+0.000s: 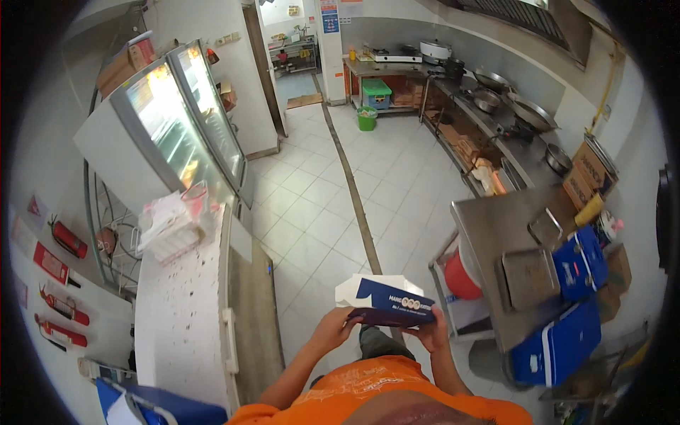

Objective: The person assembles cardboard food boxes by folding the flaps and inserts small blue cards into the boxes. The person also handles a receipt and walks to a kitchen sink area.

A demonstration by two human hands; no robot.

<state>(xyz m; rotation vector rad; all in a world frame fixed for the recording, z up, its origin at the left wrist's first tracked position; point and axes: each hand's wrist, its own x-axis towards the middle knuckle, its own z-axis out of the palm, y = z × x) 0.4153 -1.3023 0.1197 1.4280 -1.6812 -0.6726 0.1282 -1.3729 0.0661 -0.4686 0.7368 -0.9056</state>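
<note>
Between my two hands, in front of my orange shirt, is a blue and white cardboard food box [393, 303]. Its white top flaps stand up and the box looks unfolded at the top. My left hand [337, 327] grips the box at its lower left corner, fingers against the side. At the other end, my right hand [433, 330] holds the right edge, thumb on the front face. The fingers behind the box are hidden. Beneath it a dark trouser leg shows above the tiled floor.
On the right, a steel table [489, 212] carries metal trays [530, 278] and blue cooler bags [579, 265]. Beyond it, pans [533, 113] line a counter. To the left stand a white chest freezer [180, 304] and glass-door fridges [166, 120]. A green bin [366, 119] sits farther off.
</note>
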